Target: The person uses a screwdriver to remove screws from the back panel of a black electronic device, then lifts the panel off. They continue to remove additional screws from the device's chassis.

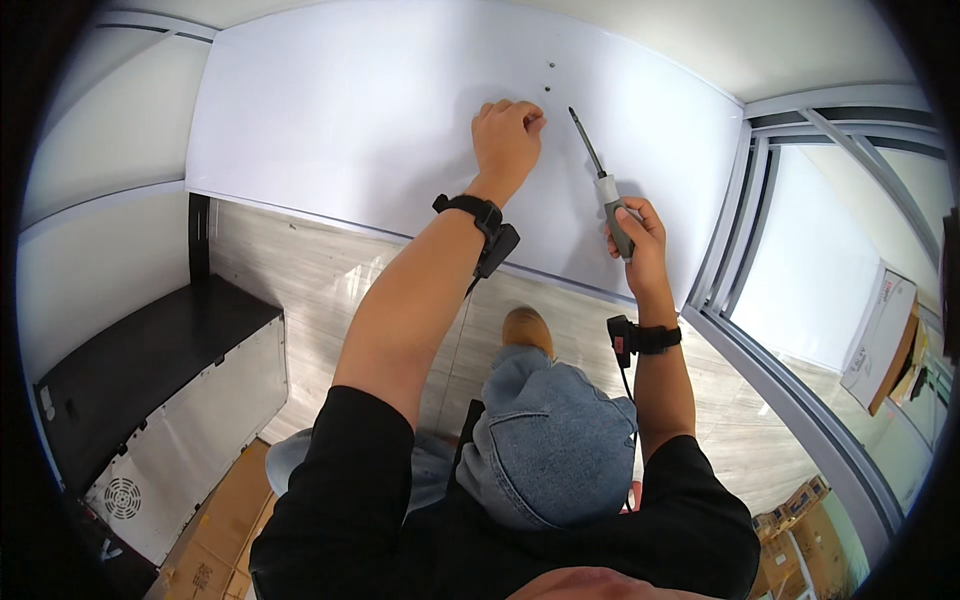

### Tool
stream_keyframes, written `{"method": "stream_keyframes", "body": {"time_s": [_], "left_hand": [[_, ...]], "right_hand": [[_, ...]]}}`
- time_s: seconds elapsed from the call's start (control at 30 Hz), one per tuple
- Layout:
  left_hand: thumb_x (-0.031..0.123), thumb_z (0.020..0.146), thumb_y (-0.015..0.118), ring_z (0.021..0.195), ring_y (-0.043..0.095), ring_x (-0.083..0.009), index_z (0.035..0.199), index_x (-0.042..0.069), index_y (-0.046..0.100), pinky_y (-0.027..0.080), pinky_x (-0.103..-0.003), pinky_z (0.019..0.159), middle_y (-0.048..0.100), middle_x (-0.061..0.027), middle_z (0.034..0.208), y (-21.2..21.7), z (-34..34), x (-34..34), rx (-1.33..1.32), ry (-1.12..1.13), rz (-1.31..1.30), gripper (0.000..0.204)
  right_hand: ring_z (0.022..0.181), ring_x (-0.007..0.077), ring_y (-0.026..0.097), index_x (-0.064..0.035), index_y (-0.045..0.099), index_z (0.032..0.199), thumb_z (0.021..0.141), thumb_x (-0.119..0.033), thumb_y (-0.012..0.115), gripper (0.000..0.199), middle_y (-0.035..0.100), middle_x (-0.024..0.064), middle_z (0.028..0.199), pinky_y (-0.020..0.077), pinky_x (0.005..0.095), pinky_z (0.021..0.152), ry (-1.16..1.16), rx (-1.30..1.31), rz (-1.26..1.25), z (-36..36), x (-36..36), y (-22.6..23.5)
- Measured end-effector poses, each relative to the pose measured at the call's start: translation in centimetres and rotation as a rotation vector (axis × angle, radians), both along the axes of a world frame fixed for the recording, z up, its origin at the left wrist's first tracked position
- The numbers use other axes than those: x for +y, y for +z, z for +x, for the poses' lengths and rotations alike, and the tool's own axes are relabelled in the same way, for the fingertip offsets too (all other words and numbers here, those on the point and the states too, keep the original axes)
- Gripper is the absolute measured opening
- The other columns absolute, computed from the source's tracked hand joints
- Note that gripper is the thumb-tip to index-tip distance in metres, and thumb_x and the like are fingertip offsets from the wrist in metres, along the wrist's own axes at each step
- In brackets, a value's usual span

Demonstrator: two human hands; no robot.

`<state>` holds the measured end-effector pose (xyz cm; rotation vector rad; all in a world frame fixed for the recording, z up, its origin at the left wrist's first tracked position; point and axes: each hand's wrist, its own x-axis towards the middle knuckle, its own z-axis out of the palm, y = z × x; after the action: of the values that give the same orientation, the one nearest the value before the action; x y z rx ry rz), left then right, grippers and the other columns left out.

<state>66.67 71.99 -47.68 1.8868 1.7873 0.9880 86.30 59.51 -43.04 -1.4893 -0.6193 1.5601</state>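
Note:
In my right hand (640,238) is a screwdriver (612,205) with a grey and white handle, my fingers wrapped around it. Its dark metal shaft slants up and left over the white tabletop (330,120). My left hand (506,140) is held over the same surface, thumb and fingertips pressed together; whatever may be between them is too small or hidden to make out. Just beyond those fingertips are two small dark screws (547,89), one farther back than the other, near the screwdriver's tip.
Grey metal frame rails (735,215) run along the table's right side. A black-topped computer case (170,370) stands at the left by cardboard boxes (215,530). At the far right is an open carton (880,335). Below the table is a pale wood-look floor (340,270).

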Motion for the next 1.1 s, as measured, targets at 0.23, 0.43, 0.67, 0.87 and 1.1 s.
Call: {"method": "stream_keyframes", "body": {"time_s": [0.23, 0.43, 0.67, 0.87, 1.1], "left_hand": [[0.017, 0.077, 0.07, 0.078, 0.056, -0.022, 0.081, 0.016, 0.072, 0.041, -0.037, 0.074, 0.063, -0.0009, 0.073, 0.3, 1.4, 0.4, 0.082, 0.078, -0.046, 0.004], [0.017, 0.078, 0.07, 0.078, 0.058, -0.0227, 0.091, 0.011, 0.071, 0.045, -0.036, 0.072, 0.066, -0.0054, 0.079, 0.2, 0.3, 0.4, -0.042, 0.007, -0.11, 0.014], [0.018, 0.091, 0.057, 0.081, 0.062, -0.0182, 0.108, 0.002, 0.063, 0.05, -0.03, 0.071, 0.066, -0.0092, 0.093, 4.3, -8.4, -5.1, -0.886, 0.16, -0.366, 0.024], [0.013, 0.096, 0.037, 0.081, 0.067, -0.0257, 0.117, -0.003, 0.048, 0.054, -0.033, 0.07, 0.064, -0.0179, 0.101, 18.1, -21.3, -13.7, -1.259, 0.136, -0.375, 0.029], [0.019, 0.101, 0.027, 0.085, 0.066, -0.0243, 0.118, -0.003, 0.048, 0.055, -0.032, 0.077, 0.063, -0.0164, 0.104, 30.4, -33.1, -27.2, -1.337, 0.31, -0.158, 0.035]], "right_hand": [[0.055, 0.0112, 0.051, -0.0061, 0.058, 0.101, 0.088, -0.02, 0.061, 0.019, 0.059, 0.0066, 0.074, 0.0399, 0.0241, 0.048, -0.017, -0.007, -0.018, -0.2, 0.1, -0.3], [0.054, 0.0107, 0.05, -0.0061, 0.058, 0.101, 0.088, -0.019, 0.06, 0.019, 0.059, 0.0066, 0.074, 0.0396, 0.0239, 0.048, 0.022, 0.001, -0.004, -0.3, -0.1, 0.1], [0.053, 0.0096, 0.049, -0.0068, 0.056, 0.103, 0.088, -0.02, 0.059, 0.02, 0.059, 0.0055, 0.074, 0.0384, 0.0221, 0.048, 0.323, -0.066, 0.107, -5.4, 1.0, 5.5], [0.055, 0.006, 0.047, -0.0078, 0.057, 0.104, 0.085, -0.02, 0.061, 0.023, 0.058, 0.0019, 0.077, 0.0361, 0.0201, 0.047, 0.776, -0.295, 0.3, -17.1, 0.4, 16.9], [0.051, 0.0063, 0.047, -0.008, 0.057, 0.102, 0.086, -0.022, 0.061, 0.022, 0.056, 0.0018, 0.072, 0.0345, 0.0207, 0.045, 1.187, -0.359, 0.397, -31.4, -5.9, 30.8]]}}
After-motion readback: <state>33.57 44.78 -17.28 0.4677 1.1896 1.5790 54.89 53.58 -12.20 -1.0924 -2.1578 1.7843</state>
